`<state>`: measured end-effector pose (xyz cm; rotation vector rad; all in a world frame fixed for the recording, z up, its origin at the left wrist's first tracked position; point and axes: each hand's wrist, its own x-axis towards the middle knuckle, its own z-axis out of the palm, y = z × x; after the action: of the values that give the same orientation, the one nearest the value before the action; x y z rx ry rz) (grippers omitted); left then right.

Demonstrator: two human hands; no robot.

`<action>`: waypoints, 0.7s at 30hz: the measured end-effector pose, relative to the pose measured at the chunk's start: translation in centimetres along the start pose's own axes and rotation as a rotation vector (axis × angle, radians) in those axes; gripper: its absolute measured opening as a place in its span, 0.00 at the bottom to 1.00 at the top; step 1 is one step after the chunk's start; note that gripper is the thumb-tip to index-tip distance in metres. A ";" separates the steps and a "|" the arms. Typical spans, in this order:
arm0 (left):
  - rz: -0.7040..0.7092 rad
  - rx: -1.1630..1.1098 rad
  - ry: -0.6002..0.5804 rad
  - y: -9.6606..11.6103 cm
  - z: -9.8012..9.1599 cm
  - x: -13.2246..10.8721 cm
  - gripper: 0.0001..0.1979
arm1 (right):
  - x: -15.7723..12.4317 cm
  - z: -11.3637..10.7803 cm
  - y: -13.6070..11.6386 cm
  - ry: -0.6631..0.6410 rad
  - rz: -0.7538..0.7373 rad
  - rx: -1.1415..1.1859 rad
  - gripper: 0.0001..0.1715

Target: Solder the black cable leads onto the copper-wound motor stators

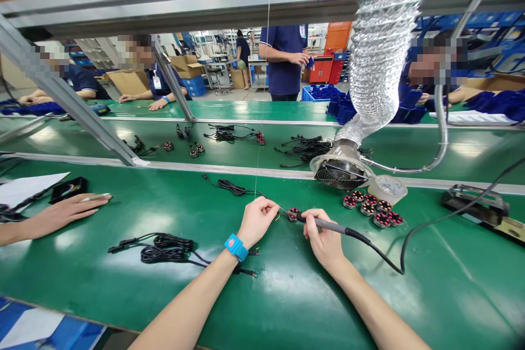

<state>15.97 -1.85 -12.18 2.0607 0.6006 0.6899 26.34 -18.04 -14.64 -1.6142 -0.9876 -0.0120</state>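
Observation:
My right hand [324,235] grips a soldering iron [328,224], its tip pointing left. Beneath the tip area lies a small round motor stator [292,214] with red windings. My left hand [259,219], wearing a blue wrist strap [236,248], is closed in a pinch close to the tip. A thin solder wire [256,175] runs down from overhead to this hand. Short yellow lead ends show just beside the fingertips. Behind my left hand lies a coiled black cable [232,187]. More black cables [168,247] lie left of my left forearm.
Several stators [369,206] sit right of centre, beside a translucent tape roll [388,190]. A fume extractor [342,169] on a silver duct hangs above the bench's back edge. A co-worker's hand [71,214] rests at left. At right stands a dark metal-framed device [476,205].

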 end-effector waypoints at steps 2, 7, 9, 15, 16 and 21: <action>-0.001 -0.006 -0.007 0.0 0.0 0.0 0.13 | 0.0 0.0 0.0 -0.006 0.003 0.002 0.14; -0.003 -0.003 -0.018 -0.1 0.1 -0.1 0.13 | 0.0 0.0 0.0 -0.008 0.001 0.016 0.14; -0.001 -0.004 -0.021 -0.1 0.1 -0.1 0.13 | 0.0 0.0 -0.1 -0.004 0.000 0.014 0.14; -0.018 0.009 -0.011 -0.2 0.2 -0.1 0.12 | 0.1 0.0 -0.4 0.008 -0.010 0.022 0.13; -0.022 0.011 -0.012 -0.2 0.2 -0.1 0.11 | 0.1 0.0 -0.4 0.007 -0.013 0.024 0.13; -0.023 0.015 -0.032 -0.1 0.3 -0.2 0.11 | 0.1 -0.1 -0.4 -0.002 -0.028 0.008 0.13</action>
<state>16.00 -2.02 -12.47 2.0717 0.6121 0.6392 26.17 -18.10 -14.24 -1.5932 -1.0101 -0.0252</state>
